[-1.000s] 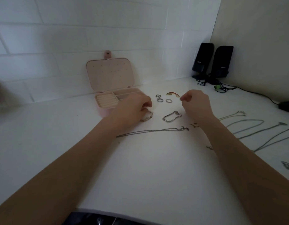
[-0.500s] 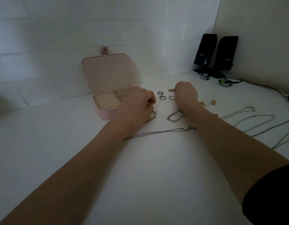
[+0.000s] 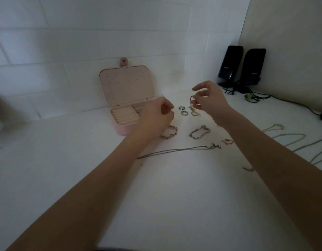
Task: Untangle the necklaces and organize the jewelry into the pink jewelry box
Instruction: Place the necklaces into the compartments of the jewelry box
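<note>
A: Going left to right. Pink jewelry box (image 3: 120, 126) is sitting at about 10 o'clock from the left hand, lid standing open toward the wall, long axis running left-right, ring rolls at its left end.

B: Left hand (image 3: 154, 118)?

A: Hovering just right of the box, fingers loosely curled. Whether it's pinching anything, can't tell, too dark. Gold bracelet (image 3: 170, 132) is lying right under its wrist at 6 o'clock.

B: Rings?

A: Three rings (image 3: 184, 112) are sitting on the counter (image 3: 165, 187) between the hands. Right hand (image 3: 209, 100) is raised above them at 1 o'clock, thumb and fingertips pinching a small reddish hoop (image 3: 192, 98), standing roughly upright, opening facing the box. Another small piece seems to be dangling below it; too blurred to tell what.

B: Step?

A: I'm judging it as sorting small pieces, hoop being carried toward the box. The next move is calling for a leftward carry to 9 o'clock and a careful drop into a compartment.

B: Necklaces?

A: One long necklace (image 3: 178, 151) is lying stretched left-right at 6 o'clock from the silver bracelet (image 3: 200, 132), clasp end pointing right. More chains (image 3: 290, 140) are lying spread at 3 o'clock, looking untangled, not boxed yet. Speakers (image 3: 241, 67) are standing at 1 o'clock.
</note>
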`<action>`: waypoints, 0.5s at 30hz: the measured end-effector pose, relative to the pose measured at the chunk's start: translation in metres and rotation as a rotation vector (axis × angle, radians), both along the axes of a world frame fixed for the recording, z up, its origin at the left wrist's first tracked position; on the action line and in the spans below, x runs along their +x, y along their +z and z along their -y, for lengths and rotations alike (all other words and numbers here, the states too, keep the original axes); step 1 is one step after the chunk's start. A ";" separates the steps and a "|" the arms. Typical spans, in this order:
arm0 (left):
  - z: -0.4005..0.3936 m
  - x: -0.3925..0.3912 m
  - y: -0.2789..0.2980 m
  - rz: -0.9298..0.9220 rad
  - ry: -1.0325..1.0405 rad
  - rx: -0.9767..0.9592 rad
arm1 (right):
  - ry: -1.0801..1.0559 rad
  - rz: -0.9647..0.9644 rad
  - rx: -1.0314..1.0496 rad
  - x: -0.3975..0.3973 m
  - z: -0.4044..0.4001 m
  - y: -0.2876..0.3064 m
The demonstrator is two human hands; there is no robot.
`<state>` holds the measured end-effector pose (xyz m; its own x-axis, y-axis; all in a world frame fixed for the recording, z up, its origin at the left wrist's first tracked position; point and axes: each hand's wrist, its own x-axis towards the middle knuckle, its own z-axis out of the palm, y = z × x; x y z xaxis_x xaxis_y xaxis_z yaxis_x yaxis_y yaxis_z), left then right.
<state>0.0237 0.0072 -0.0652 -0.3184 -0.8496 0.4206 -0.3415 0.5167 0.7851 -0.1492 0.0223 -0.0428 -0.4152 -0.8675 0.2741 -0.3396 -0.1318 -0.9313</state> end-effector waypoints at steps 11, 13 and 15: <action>-0.019 0.019 0.029 -0.255 -0.287 0.529 | 0.214 0.193 -0.082 0.038 -0.062 0.008; -0.022 0.028 0.033 -0.229 -0.260 0.551 | 0.221 0.162 -0.027 0.047 -0.065 -0.001; -0.026 0.039 0.033 -0.168 -0.194 0.545 | 0.238 0.047 0.025 0.060 -0.067 -0.008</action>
<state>0.0626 0.0328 -0.0317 -0.4563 -0.8898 -0.0014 -0.1294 0.0648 0.9895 -0.0891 0.0888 -0.0508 -0.2100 -0.9487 0.2363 -0.2580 -0.1794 -0.9494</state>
